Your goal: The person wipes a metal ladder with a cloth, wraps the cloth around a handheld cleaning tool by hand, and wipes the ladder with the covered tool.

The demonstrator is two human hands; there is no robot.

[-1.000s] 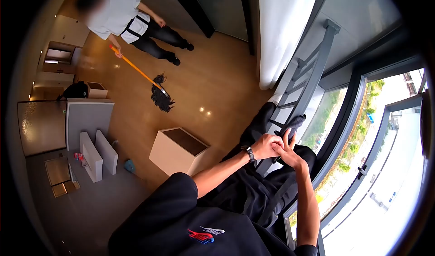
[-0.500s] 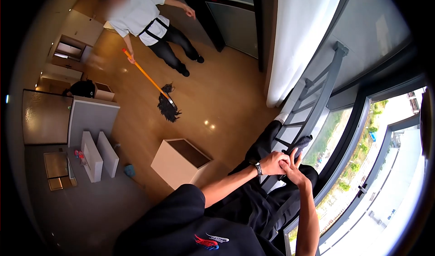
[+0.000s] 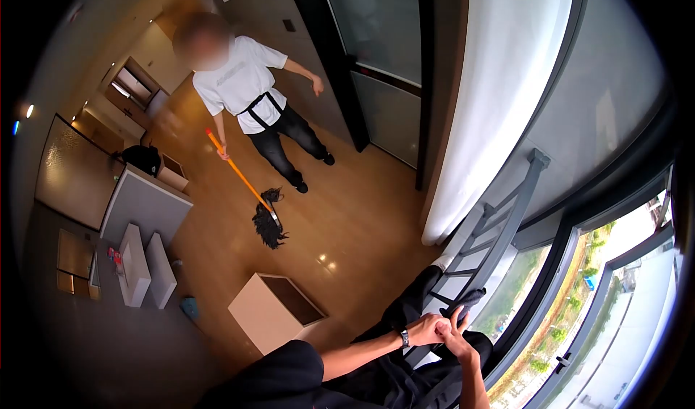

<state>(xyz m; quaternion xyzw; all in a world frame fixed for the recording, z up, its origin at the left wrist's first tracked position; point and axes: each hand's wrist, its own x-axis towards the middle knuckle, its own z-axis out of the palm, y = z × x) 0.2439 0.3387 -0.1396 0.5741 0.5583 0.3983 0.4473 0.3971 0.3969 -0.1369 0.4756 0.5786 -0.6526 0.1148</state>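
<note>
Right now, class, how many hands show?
4: left hand and right hand, near the ladder; co-worker's hand on the mop, their other hand out sideways. Some may be hidden.

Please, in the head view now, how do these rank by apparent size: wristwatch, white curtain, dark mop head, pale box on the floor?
From largest to smallest, as they look:
1. White curtain
2. Pale box
3. Dark mop head
4. Wristwatch

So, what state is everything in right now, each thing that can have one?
Left hand, fingers curled, touching right hand
Right hand, some fingers extended
Mop, held by other person's hand, head on floor
Box, on floor, seemingly open at one face
Curtain, hanging
Ladder, set up beside window
Window, open or shut unclear
</note>
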